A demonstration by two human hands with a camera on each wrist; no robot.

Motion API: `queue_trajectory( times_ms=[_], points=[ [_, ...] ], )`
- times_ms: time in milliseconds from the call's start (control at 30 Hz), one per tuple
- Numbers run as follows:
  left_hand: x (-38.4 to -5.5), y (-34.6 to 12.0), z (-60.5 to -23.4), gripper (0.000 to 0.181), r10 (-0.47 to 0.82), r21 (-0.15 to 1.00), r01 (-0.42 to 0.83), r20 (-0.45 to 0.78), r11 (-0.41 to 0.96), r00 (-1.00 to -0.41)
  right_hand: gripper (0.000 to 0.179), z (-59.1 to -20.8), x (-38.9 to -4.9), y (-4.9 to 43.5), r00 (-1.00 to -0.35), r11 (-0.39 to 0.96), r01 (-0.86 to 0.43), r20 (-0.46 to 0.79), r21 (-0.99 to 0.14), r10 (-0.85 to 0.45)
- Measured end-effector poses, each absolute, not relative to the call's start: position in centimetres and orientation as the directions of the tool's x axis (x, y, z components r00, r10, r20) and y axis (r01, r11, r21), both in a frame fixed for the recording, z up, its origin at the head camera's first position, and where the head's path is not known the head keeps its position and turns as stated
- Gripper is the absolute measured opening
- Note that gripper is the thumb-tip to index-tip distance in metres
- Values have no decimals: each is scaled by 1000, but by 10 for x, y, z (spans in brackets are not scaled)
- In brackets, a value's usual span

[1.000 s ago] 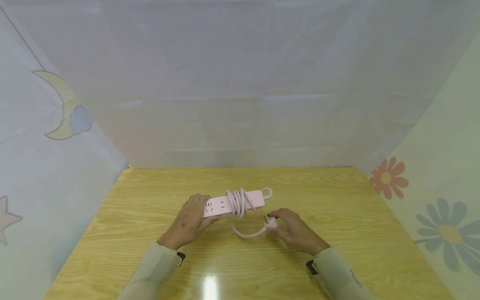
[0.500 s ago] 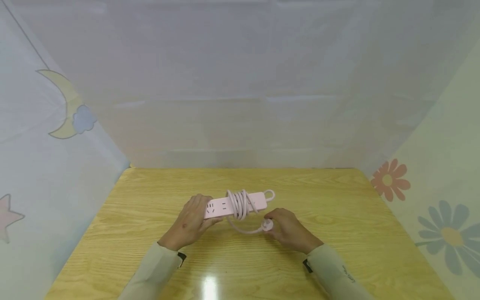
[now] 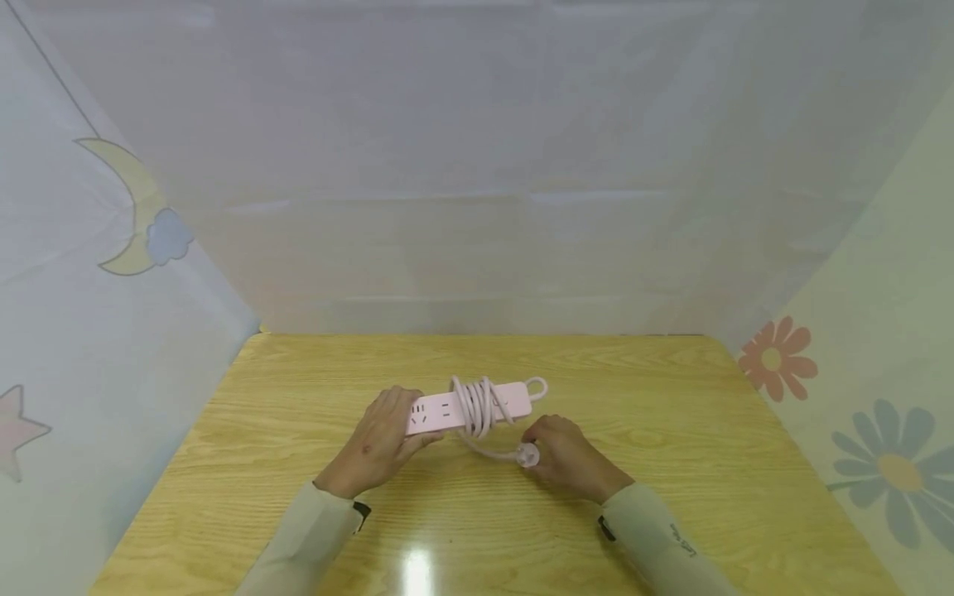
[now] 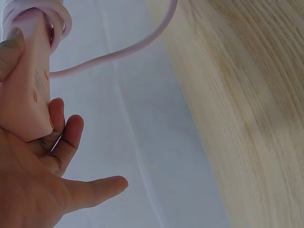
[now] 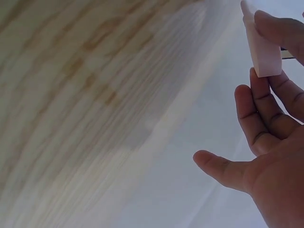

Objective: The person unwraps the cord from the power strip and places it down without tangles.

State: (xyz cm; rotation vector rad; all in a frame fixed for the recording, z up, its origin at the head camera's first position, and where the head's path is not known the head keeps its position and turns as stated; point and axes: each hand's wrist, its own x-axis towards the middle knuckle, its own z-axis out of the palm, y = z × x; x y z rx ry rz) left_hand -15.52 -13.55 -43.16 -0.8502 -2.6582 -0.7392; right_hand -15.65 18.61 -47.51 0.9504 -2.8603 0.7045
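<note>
Fingers (image 4: 70,135) are clamped on something at each hand, one thing apiece. Far left, one pink star (image 3: 18,430), one yellow moon (image 3: 145,199) and one blue cloud (image 3: 169,237) decorate the wall (image 3: 60,348). Next comes the left hand (image 3: 378,440), gripping the left end of one pink power strip (image 3: 515,398) above the wooden table (image 3: 633,381). Two sets of slots show on the strip's face, beside several turns of one cord (image 3: 477,409) (too bunched to count surely). From those turns the cord curves to one plug (image 3: 527,454), which sits below the strip's right half and is pinched by the right hand (image 3: 572,459). One small loop (image 3: 546,387) sticks out at the strip's right end. Two flowers stand farthest right, one red flower (image 3: 772,358) and one blue-grey flower (image 3: 898,473).

Only the left wrist view shows two round orange marks (image 4: 34,96) and small print on the strip, plus one finger held straight out. Only the right wrist view gives the plug side-on, thumb and fingers on opposite sides, again with one finger straight and clear of it.
</note>
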Motion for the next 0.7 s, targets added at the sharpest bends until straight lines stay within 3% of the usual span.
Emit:
queue_trajectory(
  times_ms=[433,700],
  points=[
    [-158,-135,-429,49,479,398,602,370,692,-796,31,-479,-158,180,-812,739,-572,114,-357,-573],
    [-159,-135,-428,50,488,380,618,388,688,-782,37,-480,-154,177,-800,761,-595,100,-258,-592]
  ],
)
